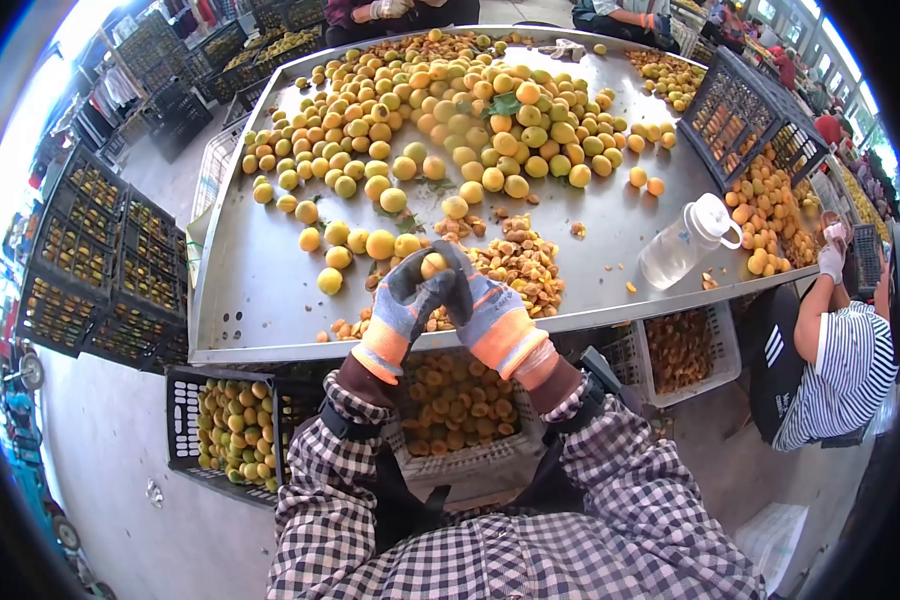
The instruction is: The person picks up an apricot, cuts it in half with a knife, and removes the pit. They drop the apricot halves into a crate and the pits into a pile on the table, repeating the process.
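Observation:
Both gloved hands meet over the near edge of the metal table (270,310). Between the fingertips is a yellow apricot (433,265), partly covered by dark-coated fingers. My left hand (400,308) wraps its left side, and my right hand (485,305) closes on it from the right. Just beyond my right hand lies a heap of apricot pits and scraps (520,262). Whole apricots (380,243) lie beside and beyond my left hand. Below my wrists, under the table edge, a light crate (425,465) holds many apricot halves (460,400).
A clear bottle (675,250) with a white lid stands right of centre. A black crate (750,115) lies tipped at the right, with apricots spilling out. Below the table are a black crate of apricots (185,415) and a white crate of scraps (725,365). A person (840,370) sits at right.

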Action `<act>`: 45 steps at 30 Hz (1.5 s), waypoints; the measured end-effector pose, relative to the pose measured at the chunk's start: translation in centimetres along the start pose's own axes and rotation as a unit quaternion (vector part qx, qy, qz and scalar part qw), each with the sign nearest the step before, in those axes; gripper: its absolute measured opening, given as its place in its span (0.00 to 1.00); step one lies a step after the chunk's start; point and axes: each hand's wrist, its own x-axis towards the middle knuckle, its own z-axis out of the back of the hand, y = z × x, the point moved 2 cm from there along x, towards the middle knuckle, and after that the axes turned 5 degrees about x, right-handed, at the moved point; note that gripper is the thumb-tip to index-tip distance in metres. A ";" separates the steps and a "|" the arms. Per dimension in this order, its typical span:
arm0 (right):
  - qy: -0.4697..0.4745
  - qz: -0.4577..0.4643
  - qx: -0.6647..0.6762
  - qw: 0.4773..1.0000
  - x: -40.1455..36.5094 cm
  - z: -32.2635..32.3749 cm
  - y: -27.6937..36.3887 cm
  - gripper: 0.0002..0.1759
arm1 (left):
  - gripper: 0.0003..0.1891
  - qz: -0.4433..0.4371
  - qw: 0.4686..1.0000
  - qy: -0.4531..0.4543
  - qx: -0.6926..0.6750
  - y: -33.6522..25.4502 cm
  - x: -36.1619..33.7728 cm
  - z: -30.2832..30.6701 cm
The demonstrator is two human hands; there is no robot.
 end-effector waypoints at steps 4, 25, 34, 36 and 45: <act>0.001 0.060 0.009 0.998 -0.1 -0.8 -0.6 0.16 | 0.19 -0.016 0.998 -0.036 0.047 -0.6 -0.2 -0.1; -0.056 0.040 0.411 0.909 -0.4 -0.2 2.0 0.31 | 0.20 -0.049 0.998 -0.031 0.040 -1.8 -2.6 0.1; -0.066 -0.041 0.453 0.888 -0.3 4.0 1.1 0.22 | 0.24 0.036 0.995 -0.016 -0.089 -4.4 -1.8 0.2; 0.113 -0.022 0.422 0.899 -0.7 5.4 2.3 0.26 | 0.23 0.034 0.990 0.012 -0.133 -3.9 -1.5 1.4; -0.074 -0.065 0.541 0.835 0.2 7.8 1.9 0.15 | 0.24 0.054 0.994 0.086 -0.045 -2.8 -1.6 0.0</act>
